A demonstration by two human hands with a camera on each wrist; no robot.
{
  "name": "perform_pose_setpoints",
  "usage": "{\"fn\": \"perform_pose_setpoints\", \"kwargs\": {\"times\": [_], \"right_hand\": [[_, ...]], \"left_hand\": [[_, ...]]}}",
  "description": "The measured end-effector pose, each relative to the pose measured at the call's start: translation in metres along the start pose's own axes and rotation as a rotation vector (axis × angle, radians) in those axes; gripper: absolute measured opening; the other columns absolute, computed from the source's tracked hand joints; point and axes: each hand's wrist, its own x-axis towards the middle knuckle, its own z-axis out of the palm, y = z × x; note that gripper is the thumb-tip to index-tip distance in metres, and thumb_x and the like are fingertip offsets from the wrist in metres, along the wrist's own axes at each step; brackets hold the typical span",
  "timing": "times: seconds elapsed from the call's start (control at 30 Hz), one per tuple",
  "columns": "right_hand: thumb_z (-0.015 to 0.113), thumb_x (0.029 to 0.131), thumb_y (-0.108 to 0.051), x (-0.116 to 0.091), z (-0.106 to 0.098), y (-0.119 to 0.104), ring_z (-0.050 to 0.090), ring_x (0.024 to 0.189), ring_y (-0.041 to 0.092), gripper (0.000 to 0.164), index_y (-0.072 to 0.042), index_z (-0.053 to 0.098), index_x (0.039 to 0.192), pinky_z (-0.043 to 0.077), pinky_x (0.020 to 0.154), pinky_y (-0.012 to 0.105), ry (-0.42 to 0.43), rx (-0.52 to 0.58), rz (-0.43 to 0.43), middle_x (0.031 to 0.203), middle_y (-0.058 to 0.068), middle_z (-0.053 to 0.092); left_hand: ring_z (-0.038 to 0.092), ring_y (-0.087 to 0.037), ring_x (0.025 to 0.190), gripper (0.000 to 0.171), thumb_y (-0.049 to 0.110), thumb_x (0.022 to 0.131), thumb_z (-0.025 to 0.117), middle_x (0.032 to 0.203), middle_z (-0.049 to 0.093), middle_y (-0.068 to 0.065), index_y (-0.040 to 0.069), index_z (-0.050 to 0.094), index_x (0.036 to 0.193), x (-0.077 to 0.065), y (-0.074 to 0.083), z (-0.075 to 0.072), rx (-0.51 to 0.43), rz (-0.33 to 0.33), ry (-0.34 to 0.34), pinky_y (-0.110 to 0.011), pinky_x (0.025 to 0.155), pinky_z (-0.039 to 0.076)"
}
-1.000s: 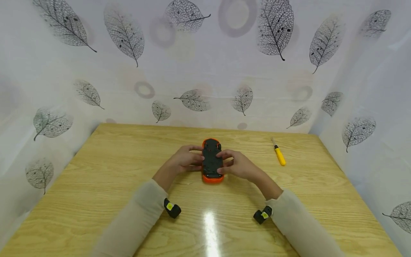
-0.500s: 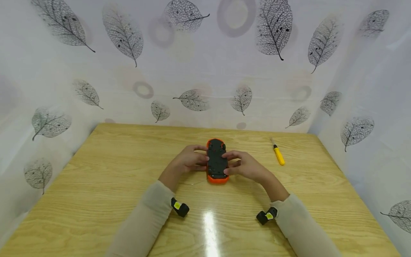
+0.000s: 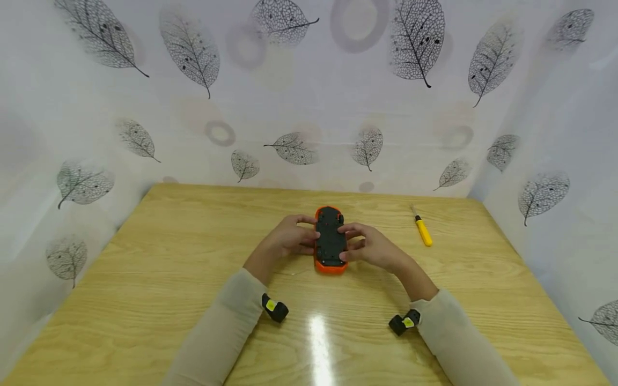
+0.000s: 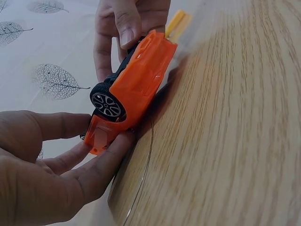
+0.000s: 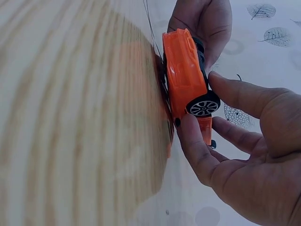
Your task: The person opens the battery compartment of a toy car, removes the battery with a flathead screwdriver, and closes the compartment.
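An orange toy car [image 3: 330, 238] lies upside down on the table, its black underside facing up. My left hand [image 3: 292, 236] grips its left side, thumb and fingers along the edge. From the other side my right hand [image 3: 369, 245] holds it, two fingertips resting on the underside's edge. In the left wrist view, one spoked black wheel [image 4: 107, 104] shows on the car's side near the left fingers. Another wheel [image 5: 203, 104] sits between the right hand's fingers in the right wrist view. The car's roof faces the tabletop and is hidden from the head view.
A screwdriver [image 3: 423, 230] with a yellow handle lies to the right of the car on the wooden table [image 3: 193, 311]. A thin wire-like strand [image 4: 142, 181] curves over the tabletop beside the car. A leaf-patterned curtain [image 3: 318, 107] stands behind the table and at both sides.
The upside-down toy car and both hands have shifted slightly to the right, mostly in the first half second. The hold looks the same, and the screwdriver has stayed in place.
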Motion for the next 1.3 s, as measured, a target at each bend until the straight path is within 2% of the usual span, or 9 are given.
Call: {"fn": "perform_pose_setpoints", "kwargs": {"times": [0.27,0.57,0.77,0.93,1.1,1.3], "right_hand": [[0.067,0.102,-0.024,0.000,-0.006,-0.005,0.065,0.113,0.034,0.059,-0.006,0.043,0.152,0.060,0.088,0.045,0.008,0.010,0.000,0.145,0.026,0.047],[0.063,0.104,-0.022,0.009,-0.016,-0.004,0.063,0.115,0.036,0.051,-0.006,0.047,0.150,0.059,0.091,0.047,0.072,-0.108,-0.075,0.143,0.023,0.052],[0.065,0.103,-0.020,0.019,-0.020,-0.003,0.066,0.110,0.033,0.041,-0.004,0.059,0.141,0.060,0.086,0.043,0.113,-0.332,-0.187,0.134,0.019,0.061],[0.066,0.102,-0.018,0.030,-0.022,-0.010,0.067,0.101,0.026,0.035,-0.002,0.064,0.132,0.059,0.085,0.042,0.099,-0.517,-0.296,0.121,0.014,0.069],[0.067,0.101,-0.018,0.032,-0.025,-0.016,0.067,0.092,0.021,0.033,-0.002,0.064,0.131,0.058,0.079,0.041,0.074,-0.561,-0.279,0.105,0.008,0.070],[0.068,0.101,-0.022,0.036,-0.027,-0.010,0.067,0.096,0.021,0.034,-0.007,0.065,0.131,0.058,0.082,0.041,0.064,-0.536,-0.263,0.106,0.006,0.070]], "left_hand": [[0.070,-0.028,0.095,0.047,-0.001,0.097,0.067,0.121,0.066,-0.022,0.008,0.053,0.141,0.002,-0.003,0.001,0.001,0.011,-0.003,-0.042,0.078,0.064],[0.071,-0.030,0.099,0.047,-0.001,0.097,0.066,0.124,0.065,-0.023,0.008,0.053,0.142,-0.001,-0.002,-0.001,0.019,0.015,0.014,-0.043,0.078,0.064],[0.070,-0.029,0.098,0.048,-0.001,0.097,0.067,0.123,0.065,-0.022,0.008,0.052,0.142,0.001,-0.002,-0.001,-0.015,0.003,-0.009,-0.042,0.080,0.064],[0.070,-0.029,0.097,0.047,-0.001,0.097,0.067,0.121,0.066,-0.021,0.009,0.052,0.141,0.002,-0.002,-0.001,-0.026,-0.005,-0.004,-0.042,0.080,0.063],[0.070,-0.029,0.097,0.047,-0.001,0.097,0.067,0.122,0.066,-0.022,0.009,0.053,0.141,0.002,-0.001,0.001,-0.028,-0.007,-0.011,-0.043,0.080,0.063],[0.069,-0.028,0.095,0.046,-0.001,0.097,0.066,0.121,0.065,-0.021,0.009,0.053,0.141,0.002,-0.002,0.001,-0.023,-0.006,-0.004,-0.041,0.078,0.064]]}}
